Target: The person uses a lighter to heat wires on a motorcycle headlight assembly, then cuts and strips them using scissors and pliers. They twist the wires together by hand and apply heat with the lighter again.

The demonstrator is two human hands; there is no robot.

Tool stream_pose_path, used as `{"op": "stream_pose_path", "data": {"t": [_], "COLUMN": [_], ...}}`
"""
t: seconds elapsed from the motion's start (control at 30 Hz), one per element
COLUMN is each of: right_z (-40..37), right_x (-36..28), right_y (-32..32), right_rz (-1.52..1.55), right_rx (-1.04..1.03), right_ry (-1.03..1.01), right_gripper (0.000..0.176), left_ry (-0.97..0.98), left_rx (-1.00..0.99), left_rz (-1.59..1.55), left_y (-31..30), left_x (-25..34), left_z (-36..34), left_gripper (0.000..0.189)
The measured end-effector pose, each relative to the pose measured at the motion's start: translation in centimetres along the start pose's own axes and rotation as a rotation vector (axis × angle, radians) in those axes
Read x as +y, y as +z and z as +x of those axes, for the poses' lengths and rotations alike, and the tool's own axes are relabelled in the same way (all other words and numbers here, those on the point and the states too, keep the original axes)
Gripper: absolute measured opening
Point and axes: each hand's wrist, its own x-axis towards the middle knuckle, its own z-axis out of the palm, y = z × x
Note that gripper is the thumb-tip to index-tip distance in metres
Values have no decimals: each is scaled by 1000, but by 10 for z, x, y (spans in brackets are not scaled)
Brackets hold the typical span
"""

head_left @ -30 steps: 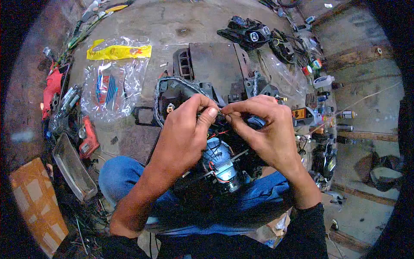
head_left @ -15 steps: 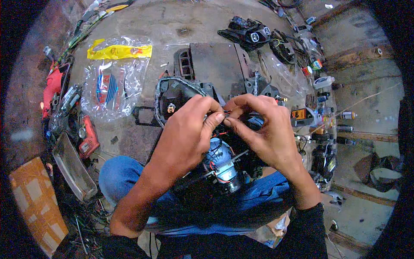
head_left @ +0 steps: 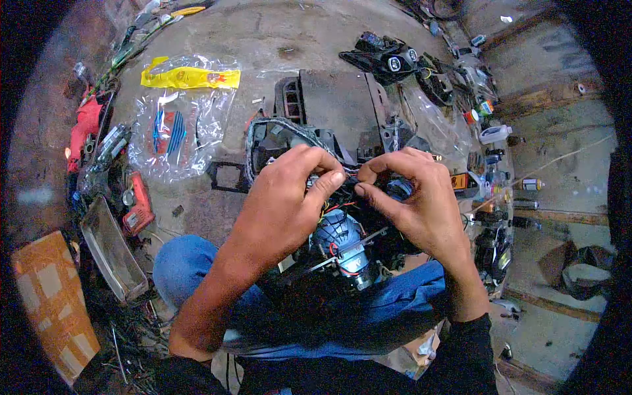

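Note:
My left hand [head_left: 289, 191] and my right hand [head_left: 418, 194] meet near the centre, over a dark housing [head_left: 270, 141]. Thumb and forefinger of each are pinched at thin wires [head_left: 350, 176], whose ends are hidden by the fingertips. A small gap parts the two pinches. Just below them, over my lap, sits a round lamp unit [head_left: 341, 237] with a metal bracket and red wires.
A flat dark panel [head_left: 339, 99] lies ahead. Plastic bags [head_left: 178, 131], a red power tool [head_left: 137, 204], a metal tray [head_left: 112, 250] and cardboard [head_left: 56, 303] are at left. Headlight parts [head_left: 385, 59] and bottles [head_left: 495, 134] stand along the right.
My fingertips have moved slightly apart, my right hand shifting right. The view has shifted a little, and the lamp unit appears slightly lower.

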Motion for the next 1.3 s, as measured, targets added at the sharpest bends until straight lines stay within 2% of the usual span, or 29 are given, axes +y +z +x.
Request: {"op": "stream_pose_path", "data": {"t": [0.33,0.43,0.53,0.63,0.73,0.83,0.97,1.3], "right_z": [-6,-2,3,6,6,8,8,4], "right_x": [-7,-5,-8,-9,-7,-11,-11,-10], "right_y": [-10,-5,-5,-2,1,-1,-3,-3], "right_rz": [-166,-77,-73,-92,-52,-49,-27,-15], "right_rx": [-123,-24,-47,-117,-77,-64,-71,-26], "right_ry": [4,-48,-60,-20,-13,-8,-4,-25], "right_gripper": [18,20,20,18,16,15,13,11], "left_ry": [93,92,83,46,-122,-164,-240,-154], "left_rx": [-17,10,23,37,117,170,69,-134], "left_rz": [21,-21,-26,-36,-57,52,94,-30], "left_y": [-1,1,-1,-3,-18,-29,-33,-33], "left_x": [3,1,5,2,-1,-11,-14,-3], "left_z": [-4,-4,-5,-6,-7,-15,-26,-22], "left_gripper": [14,14,14,16,18,20,21,22]}}
